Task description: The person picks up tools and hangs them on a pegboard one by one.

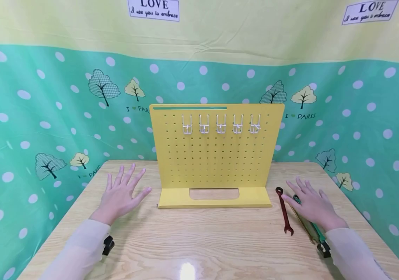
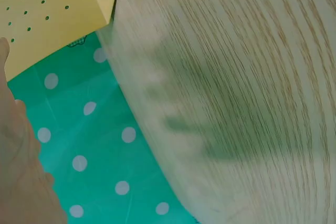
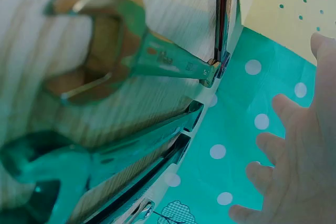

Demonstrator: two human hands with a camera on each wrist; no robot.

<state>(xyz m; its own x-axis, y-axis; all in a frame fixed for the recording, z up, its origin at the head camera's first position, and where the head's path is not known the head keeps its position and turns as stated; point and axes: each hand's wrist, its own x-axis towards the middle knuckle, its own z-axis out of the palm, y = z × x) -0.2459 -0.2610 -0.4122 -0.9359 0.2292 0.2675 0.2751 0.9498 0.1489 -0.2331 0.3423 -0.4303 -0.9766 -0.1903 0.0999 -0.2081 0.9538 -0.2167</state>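
Note:
My left hand (image 1: 118,194) is spread, fingers apart, over the left side of the table and holds nothing. On the other side my right hand (image 1: 312,204) is also spread, palm down above a row of wrenches, and grips none of them. A red wrench (image 1: 284,210) lies just left of that hand. A gold wrench (image 3: 126,30) and a green wrench (image 3: 136,140) lie partly hidden under it in the head view. The right wrist view also shows a dark wrench (image 3: 142,187) beyond the green one and part of a silvery piece (image 3: 137,211).
A yellow pegboard (image 1: 217,163) stands upright on its base at the back middle of the wooden table (image 1: 220,241). Several white wire hooks (image 1: 221,126) hang in a row near its top. A green dotted curtain (image 1: 62,101) encloses the table behind and at the sides.

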